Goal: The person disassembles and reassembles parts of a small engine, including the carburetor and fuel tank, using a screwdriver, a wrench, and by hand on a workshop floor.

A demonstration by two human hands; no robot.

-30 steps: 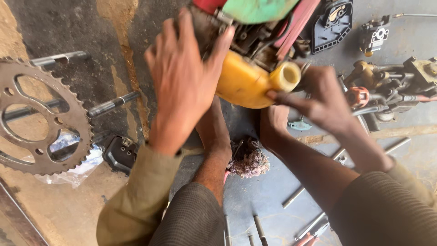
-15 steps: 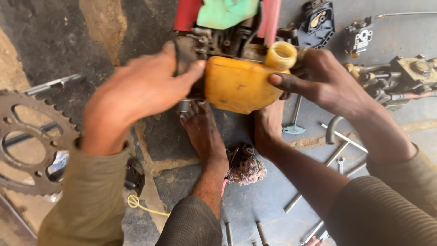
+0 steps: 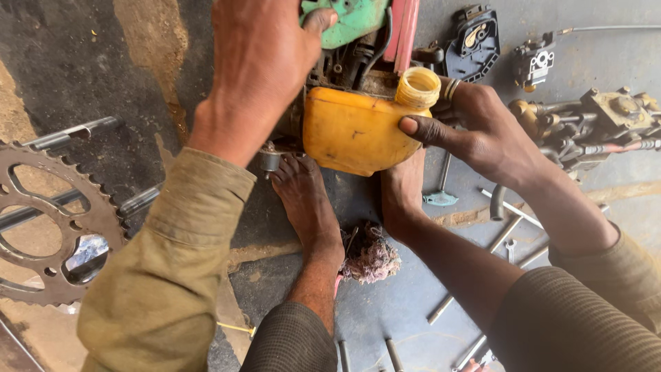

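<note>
Beside the yellow tank (image 3: pixel 351 131), a sprocket (image 3: pixel 48 220) and scattered tools (image 3: pixel 513 207) lie.

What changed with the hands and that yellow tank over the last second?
The left hand moved from the front of the yellow tank up onto the green cover at the top of the small engine. The right hand stayed gripping the tank beside its open threaded neck. Both bare feet remained braced under the tank, and the large sprocket stayed lying at the left.

Left hand (image 3: pixel 265 65) reaches forward (palm down); right hand (image 3: pixel 482 127) grips.
</note>
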